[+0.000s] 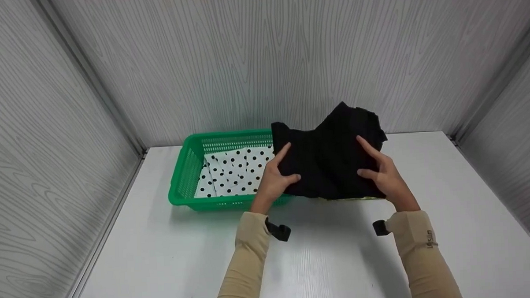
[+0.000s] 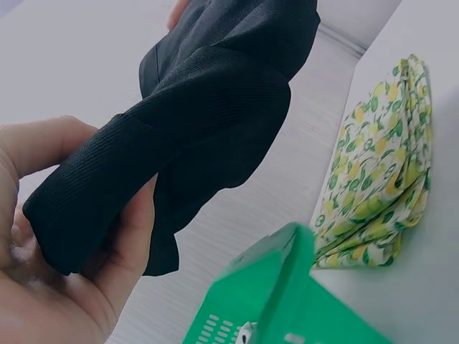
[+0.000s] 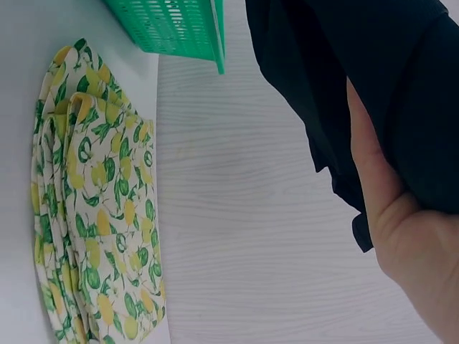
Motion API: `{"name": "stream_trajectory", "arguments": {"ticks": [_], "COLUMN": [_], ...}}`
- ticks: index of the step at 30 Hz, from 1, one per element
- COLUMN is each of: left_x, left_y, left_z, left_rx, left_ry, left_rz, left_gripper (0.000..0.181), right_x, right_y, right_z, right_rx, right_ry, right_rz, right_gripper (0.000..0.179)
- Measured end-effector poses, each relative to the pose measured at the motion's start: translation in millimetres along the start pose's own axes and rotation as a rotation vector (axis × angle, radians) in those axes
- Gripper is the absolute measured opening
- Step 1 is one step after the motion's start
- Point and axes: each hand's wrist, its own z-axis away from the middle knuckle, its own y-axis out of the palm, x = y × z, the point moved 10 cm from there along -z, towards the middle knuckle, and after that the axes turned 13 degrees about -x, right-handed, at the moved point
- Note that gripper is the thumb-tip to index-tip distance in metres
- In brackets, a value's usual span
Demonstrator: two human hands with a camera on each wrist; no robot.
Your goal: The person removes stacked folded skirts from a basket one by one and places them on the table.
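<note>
Both hands hold up a folded black cloth [image 1: 327,160], raised above the table. My left hand [image 1: 275,177] grips its left side, thumb in front and fingers behind; in the left wrist view the cloth's folded edge [image 2: 93,201] lies between thumb and fingers. On the right side my right hand [image 1: 385,175] grips the cloth the same way, its fingers partly hidden behind the fabric. Beneath it on the table lies a folded cloth with a lemon print [image 3: 107,215], mostly covered in the head view.
Left of the hands stands a green plastic basket [image 1: 176,180], a white cloth with black dots [image 1: 232,170] inside it. Its right end sits close to the lemon-print cloth. Grey wood-grain walls [image 1: 262,65] enclose the white table [image 1: 322,261] at the back and sides.
</note>
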Motion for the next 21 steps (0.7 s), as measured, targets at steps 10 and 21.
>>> {"name": "stream_trajectory", "arguments": {"ticks": [10,21], "left_x": [-6.6,-7.2], "left_y": [20.6,44.7], "left_z": [13.9,38.1], "left_rx": [0.029,0.089], "left_ry": [0.015,0.020], "left_rz": [-0.013,0.006], "left_gripper": [0.083,0.082], "right_x": [-1,-4], "right_y": [-25,-49], "right_z": [19.4,46.4], "right_rx": [-0.022,-0.050], "right_ry": [-0.020,-0.037], "right_rz": [0.012,-0.038], "right_gripper": [0.082,0.080]}}
